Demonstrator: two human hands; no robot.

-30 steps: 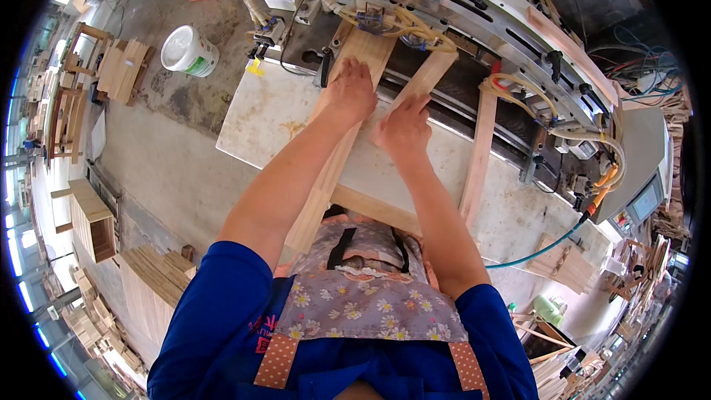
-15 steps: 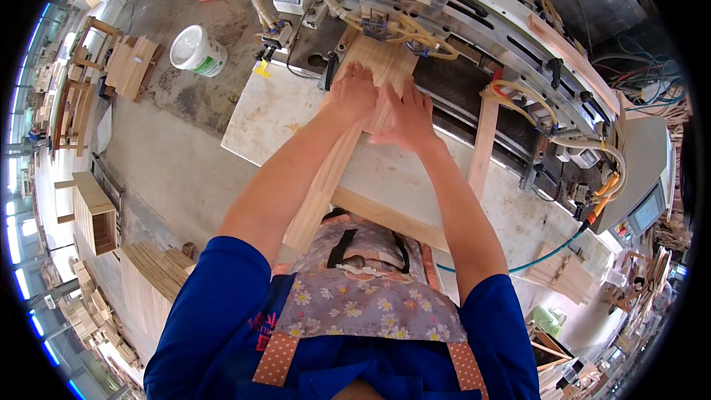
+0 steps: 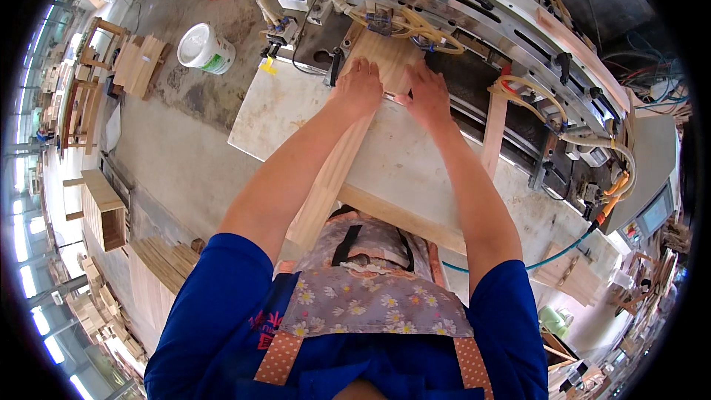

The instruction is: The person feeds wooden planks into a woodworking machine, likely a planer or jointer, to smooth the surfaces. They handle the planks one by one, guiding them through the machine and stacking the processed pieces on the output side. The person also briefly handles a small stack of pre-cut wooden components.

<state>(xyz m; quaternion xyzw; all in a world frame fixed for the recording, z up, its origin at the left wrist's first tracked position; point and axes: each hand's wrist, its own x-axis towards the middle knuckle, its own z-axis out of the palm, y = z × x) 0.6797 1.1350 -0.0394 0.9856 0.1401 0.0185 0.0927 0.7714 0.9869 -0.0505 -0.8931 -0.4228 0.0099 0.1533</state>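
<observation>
A wide pale wooden board (image 3: pixel 385 53) lies under the clamp beam, its far end beneath the hoses. My left hand (image 3: pixel 359 87) rests over the board's left near part, fingers stretched forward and close together. At the near right corner of the board is my right hand (image 3: pixel 426 96), fingers apart and touching its edge, thumb toward the left. A long wooden strip (image 3: pixel 331 178) runs from under my left hand back toward my body. Another wooden strip (image 3: pixel 404 218) lies across the near table edge, just in front of my apron.
The metal clamp beam (image 3: pixel 511 30) with black levers arches over the white worktable (image 3: pixel 278 107). To the right, a narrow wooden piece (image 3: pixel 494 133) points under it. A teal hose (image 3: pixel 552 255) crosses the right side. A white bucket (image 3: pixel 205 49) stands on the floor at left.
My right hand has shifted right and drawn its fingers in against the board's corner. My left hand stays on the board. The whole view has shifted slightly.
</observation>
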